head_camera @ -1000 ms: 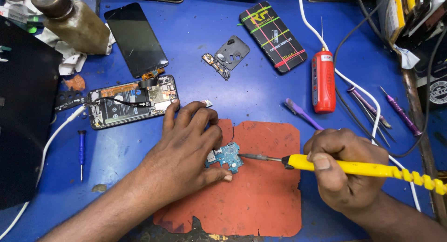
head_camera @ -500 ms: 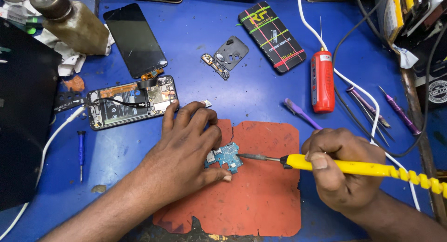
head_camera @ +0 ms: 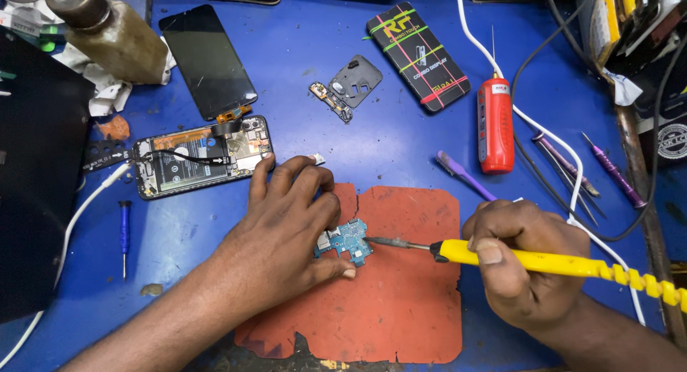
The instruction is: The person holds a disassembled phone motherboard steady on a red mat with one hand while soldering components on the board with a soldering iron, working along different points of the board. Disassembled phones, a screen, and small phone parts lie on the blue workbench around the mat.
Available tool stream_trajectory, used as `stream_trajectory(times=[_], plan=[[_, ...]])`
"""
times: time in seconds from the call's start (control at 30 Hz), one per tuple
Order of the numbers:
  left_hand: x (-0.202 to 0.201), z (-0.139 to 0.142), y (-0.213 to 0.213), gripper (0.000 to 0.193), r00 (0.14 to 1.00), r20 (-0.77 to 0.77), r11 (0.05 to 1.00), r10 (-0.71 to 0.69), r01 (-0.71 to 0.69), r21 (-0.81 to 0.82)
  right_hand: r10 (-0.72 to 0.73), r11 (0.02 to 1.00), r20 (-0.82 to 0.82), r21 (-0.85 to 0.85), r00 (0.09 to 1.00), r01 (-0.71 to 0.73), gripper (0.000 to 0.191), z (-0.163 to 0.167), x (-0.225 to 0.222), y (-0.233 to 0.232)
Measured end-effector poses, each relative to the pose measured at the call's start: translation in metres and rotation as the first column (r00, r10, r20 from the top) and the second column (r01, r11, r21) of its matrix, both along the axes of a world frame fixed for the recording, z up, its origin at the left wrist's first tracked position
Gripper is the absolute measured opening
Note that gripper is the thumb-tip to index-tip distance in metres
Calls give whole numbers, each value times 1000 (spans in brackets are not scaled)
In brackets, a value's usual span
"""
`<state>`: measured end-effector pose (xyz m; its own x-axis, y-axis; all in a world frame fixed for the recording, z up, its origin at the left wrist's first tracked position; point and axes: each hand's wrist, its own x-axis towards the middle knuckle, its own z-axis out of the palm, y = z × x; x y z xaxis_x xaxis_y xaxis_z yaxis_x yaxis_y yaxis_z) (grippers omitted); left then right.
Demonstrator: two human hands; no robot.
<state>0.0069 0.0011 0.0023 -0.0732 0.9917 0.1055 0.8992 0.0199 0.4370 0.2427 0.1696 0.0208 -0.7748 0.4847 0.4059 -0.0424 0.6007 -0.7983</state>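
A small blue circuit board (head_camera: 347, 241) lies on a worn red mat (head_camera: 408, 300). My left hand (head_camera: 283, 232) rests palm-down over the board's left side and pins it to the mat with thumb and fingers. My right hand (head_camera: 519, 261) grips a yellow-handled soldering iron (head_camera: 544, 261). The iron's metal tip touches the right edge of the board.
An opened phone body (head_camera: 204, 156) and a detached dark screen (head_camera: 207, 60) lie at the upper left on the blue table. A red pen-shaped tool (head_camera: 495, 125), a striped black box (head_camera: 418, 55), a small black cover (head_camera: 356, 80), a blue screwdriver (head_camera: 124, 232) and purple tools (head_camera: 615, 171) surround the mat.
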Motion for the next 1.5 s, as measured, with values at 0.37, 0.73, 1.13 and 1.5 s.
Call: stream_trajectory(times=[0.37, 0.73, 1.13, 1.5], plan=[[0, 0, 0, 68, 1000, -1, 1000, 4, -4, 6, 7, 1000, -26, 0, 1000, -7, 13, -1, 0, 1], [0, 0, 0, 69, 1000, -8, 1000, 0, 0, 6, 6, 1000, -17, 1, 1000, -6, 15, -1, 1, 2], [0, 1, 0, 69, 1000, -4, 1000, 0, 0, -3, -8, 999, 4, 37, 1000, 8, 13, 1, 1, 0], [0, 2, 0, 67, 1000, 4, 1000, 2, -2, -8, -6, 1000, 10, 30, 1000, 5, 14, 1, 2, 0]])
